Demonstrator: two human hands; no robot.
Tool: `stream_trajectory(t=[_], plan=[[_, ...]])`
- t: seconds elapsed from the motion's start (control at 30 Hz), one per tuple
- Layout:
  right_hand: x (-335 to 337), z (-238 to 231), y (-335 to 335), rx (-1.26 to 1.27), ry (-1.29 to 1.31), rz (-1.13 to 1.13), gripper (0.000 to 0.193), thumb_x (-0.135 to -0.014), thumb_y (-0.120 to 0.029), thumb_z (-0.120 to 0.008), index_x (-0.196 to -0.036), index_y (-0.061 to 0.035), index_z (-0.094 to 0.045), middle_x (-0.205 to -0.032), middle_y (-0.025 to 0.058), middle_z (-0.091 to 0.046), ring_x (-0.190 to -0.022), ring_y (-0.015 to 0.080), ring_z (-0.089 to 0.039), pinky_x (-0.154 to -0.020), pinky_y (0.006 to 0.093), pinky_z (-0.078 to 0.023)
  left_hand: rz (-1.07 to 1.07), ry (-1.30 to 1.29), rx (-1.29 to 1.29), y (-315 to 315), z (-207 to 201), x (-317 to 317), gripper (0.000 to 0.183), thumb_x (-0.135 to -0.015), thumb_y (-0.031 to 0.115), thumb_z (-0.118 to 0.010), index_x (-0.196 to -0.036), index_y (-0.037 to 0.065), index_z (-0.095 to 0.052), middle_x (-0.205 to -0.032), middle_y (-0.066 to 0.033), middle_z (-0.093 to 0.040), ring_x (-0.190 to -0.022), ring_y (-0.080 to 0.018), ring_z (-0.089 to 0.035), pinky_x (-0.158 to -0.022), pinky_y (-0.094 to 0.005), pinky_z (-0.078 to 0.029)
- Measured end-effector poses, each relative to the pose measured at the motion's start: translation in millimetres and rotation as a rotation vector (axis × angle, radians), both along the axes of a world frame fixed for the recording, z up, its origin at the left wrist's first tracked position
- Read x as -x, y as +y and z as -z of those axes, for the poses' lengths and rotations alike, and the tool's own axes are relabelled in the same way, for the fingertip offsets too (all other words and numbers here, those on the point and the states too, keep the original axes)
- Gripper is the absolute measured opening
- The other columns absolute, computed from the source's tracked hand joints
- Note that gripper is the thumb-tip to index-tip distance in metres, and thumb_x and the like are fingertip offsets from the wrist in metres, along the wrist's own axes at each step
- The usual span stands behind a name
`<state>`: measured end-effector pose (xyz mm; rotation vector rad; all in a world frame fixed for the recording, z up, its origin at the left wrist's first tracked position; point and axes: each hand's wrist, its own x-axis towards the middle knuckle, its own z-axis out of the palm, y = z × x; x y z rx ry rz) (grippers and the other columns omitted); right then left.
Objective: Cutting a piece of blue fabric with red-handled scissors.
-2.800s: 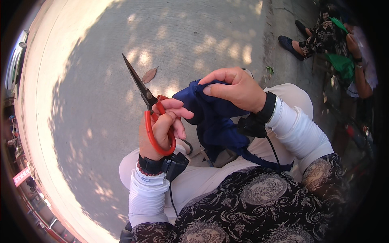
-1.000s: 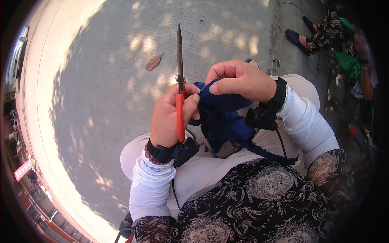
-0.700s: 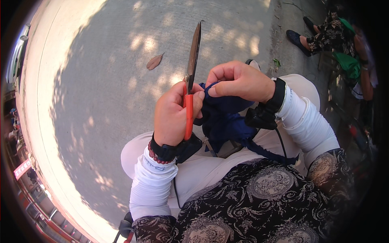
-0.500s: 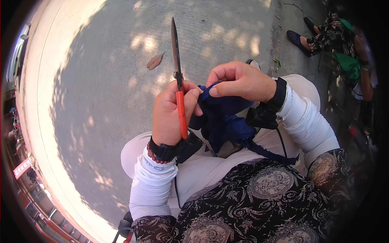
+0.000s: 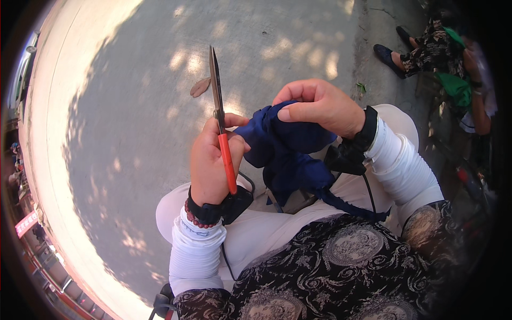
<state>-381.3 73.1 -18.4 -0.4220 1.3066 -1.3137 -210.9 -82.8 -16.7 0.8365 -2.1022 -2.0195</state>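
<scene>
Scissors (image 5: 226,160) with orange-red handles and dark metal blades sit in my left hand (image 5: 209,162), blades together and pointing away from me. The left index finger and thumb are also at the left edge of a dark navy cloth (image 5: 261,144); whether they grip it, I cannot make out. My right hand (image 5: 325,106) pinches the cloth's upper edge between thumb and fingers. The rest of the fabric hangs bunched above my lap, and a narrow strip of it trails to the right across my light trousers (image 5: 261,224).
A dry brown leaf (image 5: 200,87) lies on the concrete ground (image 5: 133,106) beyond the scissors. Black devices with cables are strapped at both wrists. At the far right another person sits, with dark shoes (image 5: 389,58) and a green cloth (image 5: 454,89) near their hands.
My left hand with the scissors has moved left and slightly toward me, away from the right hand. The cloth between the hands is spread wider. My right hand keeps its pinch.
</scene>
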Motion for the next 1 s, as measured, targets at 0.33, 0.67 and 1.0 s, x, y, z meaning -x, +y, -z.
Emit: stream_trajectory(t=[0.33, 0.67, 1.0], plan=[[10.8, -5.1, 5.0, 0.060, 0.033, 0.205, 0.018, -0.086, -0.010, -0.067, -0.102, -0.0015, -0.064, -0.096, 0.0011, -0.066, -0.088, 0.0068, -0.060, -0.084, 0.0204, -0.047, 0.234, -0.196, 0.289, 7.8, 9.4, -9.6, 0.030, -0.077, -0.002, -0.053, -0.106, 0.001, -0.058, -0.076, -0.0044, -0.052, -0.068, -0.0101, -0.048, -0.064, -0.0237, -0.041], [16.8, -8.9, 8.0, 0.063, 0.106, 0.255, 0.016, -0.086, -0.008, -0.065, -0.100, -0.0011, -0.064, -0.094, 0.0012, -0.065, -0.087, 0.0073, -0.060, -0.083, 0.0208, -0.048, 0.296, -0.215, 0.390, 10.0, 6.4, -2.0, 0.018, -0.077, 0.002, -0.057, -0.094, 0.001, -0.052, -0.075, -0.0119, -0.049, -0.066, -0.0233, -0.048, -0.063, -0.0323, -0.041], [18.3, -6.7, 8.8, 0.048, 0.269, 0.221, 0.019, -0.087, -0.010, -0.066, -0.103, 0.0007, -0.064, -0.092, 0.0030, -0.067, -0.083, 0.0071, -0.062, -0.075, 0.0196, -0.050, 0.307, -0.258, 0.404, 10.1, 8.2, -1.8, 0.019, -0.078, 0.002, -0.057, -0.096, 0.000, -0.053, -0.076, -0.0134, -0.051, -0.067, -0.0252, -0.050, -0.064, -0.0333, -0.042]])
